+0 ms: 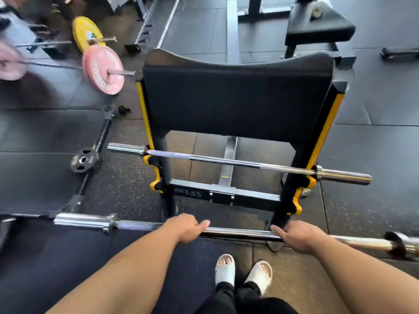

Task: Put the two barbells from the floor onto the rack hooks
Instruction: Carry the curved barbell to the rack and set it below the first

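Note:
One chrome barbell [226,161] lies across the yellow rack hooks [152,163] of the black padded stand [238,98], its sleeves sticking out on both sides. A second chrome barbell [238,232] runs left to right in front of the stand's base, held above the floor. My left hand [188,227] is closed over its shaft left of centre. My right hand [294,235] grips the shaft right of centre. Lower yellow hooks [297,200] on the stand's posts hold nothing.
A barbell with pink plates [103,70] and one with a yellow plate [85,32] rest at the far left. A small black plate [84,159] lies on a black floor frame. A black bench [319,23] stands behind. My feet in white slides [242,273] stand close to the stand.

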